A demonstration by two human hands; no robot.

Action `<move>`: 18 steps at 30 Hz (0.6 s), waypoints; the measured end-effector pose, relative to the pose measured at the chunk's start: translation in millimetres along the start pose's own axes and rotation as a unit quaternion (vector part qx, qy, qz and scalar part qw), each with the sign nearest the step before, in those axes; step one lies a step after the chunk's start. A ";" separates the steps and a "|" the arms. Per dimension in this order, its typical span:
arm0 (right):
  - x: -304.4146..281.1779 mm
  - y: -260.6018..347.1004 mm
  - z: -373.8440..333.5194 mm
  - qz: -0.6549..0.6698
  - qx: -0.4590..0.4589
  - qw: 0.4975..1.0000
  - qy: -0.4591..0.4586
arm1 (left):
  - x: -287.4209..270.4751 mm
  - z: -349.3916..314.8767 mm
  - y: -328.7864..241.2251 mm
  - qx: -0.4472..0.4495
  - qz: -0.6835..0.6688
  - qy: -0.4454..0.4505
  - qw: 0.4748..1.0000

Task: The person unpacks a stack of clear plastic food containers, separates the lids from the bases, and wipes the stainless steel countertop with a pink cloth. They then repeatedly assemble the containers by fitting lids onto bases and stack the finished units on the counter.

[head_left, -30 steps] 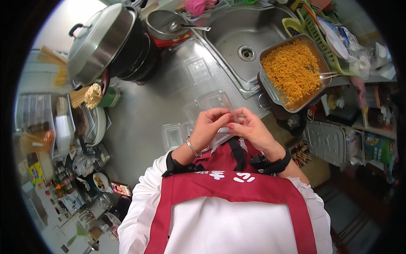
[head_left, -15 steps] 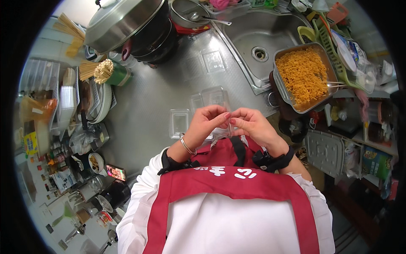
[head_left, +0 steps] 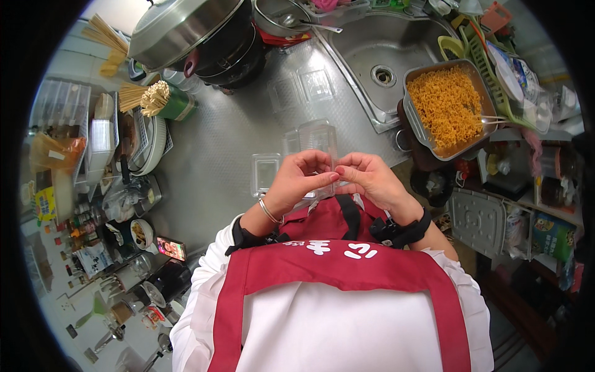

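Note:
My left hand (head_left: 304, 177) and my right hand (head_left: 372, 181) meet in front of the apron, thumbs and fingertips closed on the thin edge of clear plastic food containers (head_left: 318, 136). These see-through, ribbed containers seem to be nested, and my fingers cover part of them. Beside my left wrist, another clear container (head_left: 266, 173) lies on the steel counter. Farther back, an opened clear container (head_left: 315, 84) rests flat. How many layers my fingertips pinch is hidden.
A steel sink (head_left: 396, 49) lies at the back right, with a tray of orange-brown noodles (head_left: 446, 105) in front of it. A large lidded pot (head_left: 186, 31) stands back left. Near it are bundled wooden skewers (head_left: 155, 99). A lit phone (head_left: 170, 248) leans at the left.
My thumbs have moved slightly apart, the left one lower along the plastic edge. Both hands stay at the containers, and the whole view has shifted a little.

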State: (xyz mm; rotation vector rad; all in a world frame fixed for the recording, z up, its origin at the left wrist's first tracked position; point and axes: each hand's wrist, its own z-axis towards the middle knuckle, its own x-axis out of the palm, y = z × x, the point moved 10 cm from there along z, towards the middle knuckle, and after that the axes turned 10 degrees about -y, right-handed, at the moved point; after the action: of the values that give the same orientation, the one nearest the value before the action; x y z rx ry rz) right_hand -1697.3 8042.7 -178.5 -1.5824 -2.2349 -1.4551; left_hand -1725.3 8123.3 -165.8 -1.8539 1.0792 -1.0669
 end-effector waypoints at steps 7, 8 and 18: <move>-1.6 -1.9 -0.7 0.010 -0.002 1.000 0.000 | 1.4 -3.0 -1.4 -0.013 0.002 0.014 1.000; -1.4 -2.2 -0.5 0.012 -0.001 1.000 0.001 | 1.9 -3.5 -1.8 -0.014 0.003 0.019 1.000; -2.9 -3.0 0.9 0.022 -0.001 1.000 0.004 | 1.1 -1.9 -1.7 -0.013 0.010 0.022 1.000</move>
State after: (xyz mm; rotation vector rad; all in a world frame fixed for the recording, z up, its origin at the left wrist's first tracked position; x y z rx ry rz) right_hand -1697.7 8041.1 -182.5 -1.6127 -2.1804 -1.4499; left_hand -1726.3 8122.6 -163.3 -1.8434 1.1409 -1.0912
